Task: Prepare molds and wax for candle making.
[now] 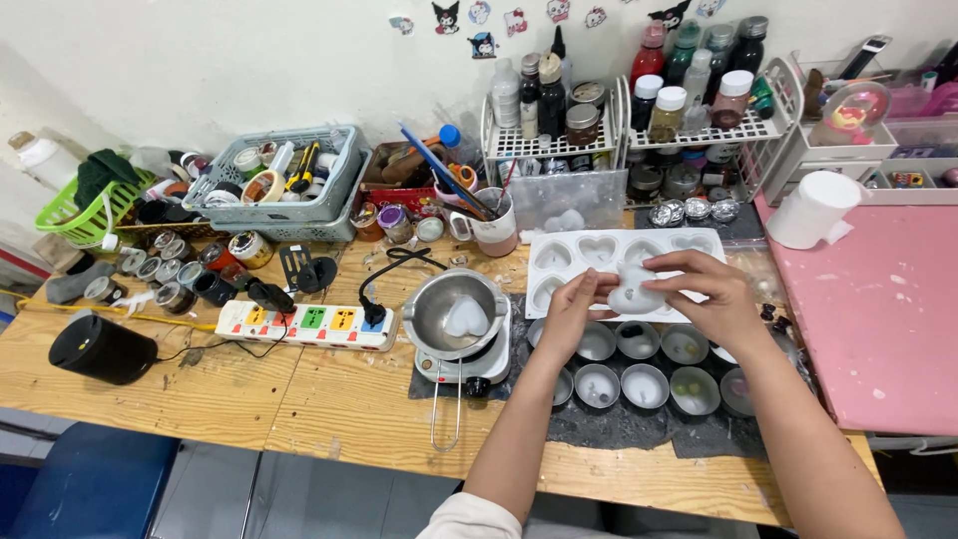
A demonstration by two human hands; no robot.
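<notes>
Both hands meet over a white silicone mould tray with heart-shaped cavities (pixel 559 252). Between them is a white heart-shaped wax piece (pixel 633 293): my left hand (pixel 571 311) grips its left side and my right hand (pixel 705 295) pinches its right side and top. Just below the hands stand several small round metal tins (pixel 645 385) on a dark mat (pixel 609 427). Left of my left hand a metal melting pot (pixel 454 311) sits on a small hotplate with a white wax chunk inside.
A white power strip (pixel 304 325) with coloured sockets lies on the wooden table, a black cylinder (pixel 102 347) at far left. Grey baskets (pixel 284 185), small jars, a cup of tools (pixel 491 225), wire racks of bottles (pixel 639 110), a paper roll (pixel 810 208) and a pink board (pixel 878 319) surround them.
</notes>
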